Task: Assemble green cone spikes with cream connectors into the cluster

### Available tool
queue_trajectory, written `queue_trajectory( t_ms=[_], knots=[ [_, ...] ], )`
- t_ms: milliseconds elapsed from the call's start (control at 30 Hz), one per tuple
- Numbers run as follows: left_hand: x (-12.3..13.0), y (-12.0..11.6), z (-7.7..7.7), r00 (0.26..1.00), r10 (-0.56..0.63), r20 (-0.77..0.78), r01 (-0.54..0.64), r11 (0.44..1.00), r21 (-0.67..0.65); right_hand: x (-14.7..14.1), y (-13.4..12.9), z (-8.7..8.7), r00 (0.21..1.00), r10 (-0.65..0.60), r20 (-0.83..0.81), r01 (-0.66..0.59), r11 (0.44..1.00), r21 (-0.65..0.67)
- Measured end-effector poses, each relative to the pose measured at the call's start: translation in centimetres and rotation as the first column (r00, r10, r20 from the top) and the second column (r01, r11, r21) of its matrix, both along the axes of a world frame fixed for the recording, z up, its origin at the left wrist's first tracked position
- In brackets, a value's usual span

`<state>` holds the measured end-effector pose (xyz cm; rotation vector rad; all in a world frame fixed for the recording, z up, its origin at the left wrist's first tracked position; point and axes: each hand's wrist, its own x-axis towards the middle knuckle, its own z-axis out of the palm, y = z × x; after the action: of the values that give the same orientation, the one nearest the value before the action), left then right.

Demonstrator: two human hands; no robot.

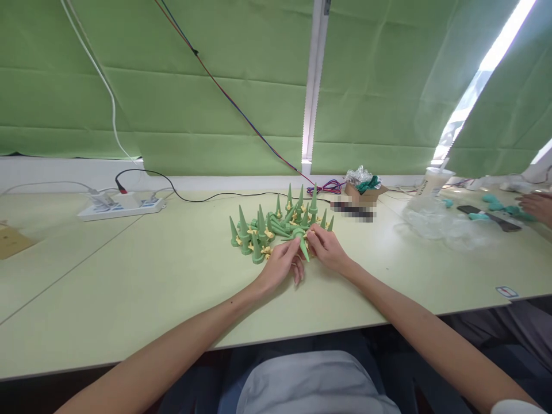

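My left hand (282, 261) is closed on a green cone-shaped piece (303, 247), its pointed tip tilted down toward me. Against the same piece, my right hand (325, 246) pinches a small yellow piece, mostly hidden by the fingertips. Just beyond both hands spreads a cluster of similar green cones (242, 223) on the table. Many of them stand upright with small yellow pieces (269, 233) around their lower parts. Several green cones (278, 224) lie on their sides in the middle of the cluster.
A white power strip (123, 207) with plugs sits at back left. Behind the cones run a black cable (207, 200) and a small cardboard box (366, 194). To the right are a lidded cup (431, 183), clear plastic (440, 221), a phone (489, 218) and another person's hand (539, 207).
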<state>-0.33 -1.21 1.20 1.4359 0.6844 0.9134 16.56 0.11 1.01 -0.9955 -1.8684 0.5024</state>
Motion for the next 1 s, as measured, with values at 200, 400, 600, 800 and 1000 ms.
queue_trajectory(
  t_ms=[200,400,600,800,1000],
  knots=[
    [-0.08,0.19,-0.46,0.998,0.047,-0.052,-0.044,0.997,0.06,-0.01,0.13,-0.26,1.0,-0.01,0.021,0.01,1.0,-0.009],
    [-0.11,0.21,-0.58,0.994,0.063,-0.086,-0.055,0.994,0.098,0.06,0.22,-0.35,0.999,-0.016,0.032,0.016,1.0,-0.015],
    [-0.08,0.07,-0.44,0.991,0.093,-0.095,-0.081,0.989,0.123,0.01,0.21,-0.42,0.999,-0.015,0.035,0.017,0.999,-0.03],
    [-0.18,-0.18,-0.25,0.985,0.109,-0.135,-0.089,0.985,0.146,-0.07,0.08,-0.33,1.0,-0.006,0.021,0.007,0.999,-0.047],
    [-0.16,-0.42,0.03,0.976,0.149,-0.162,-0.123,0.98,0.157,-0.12,-0.09,-0.21,0.999,-0.002,0.041,0.005,0.998,-0.069]
  ],
)
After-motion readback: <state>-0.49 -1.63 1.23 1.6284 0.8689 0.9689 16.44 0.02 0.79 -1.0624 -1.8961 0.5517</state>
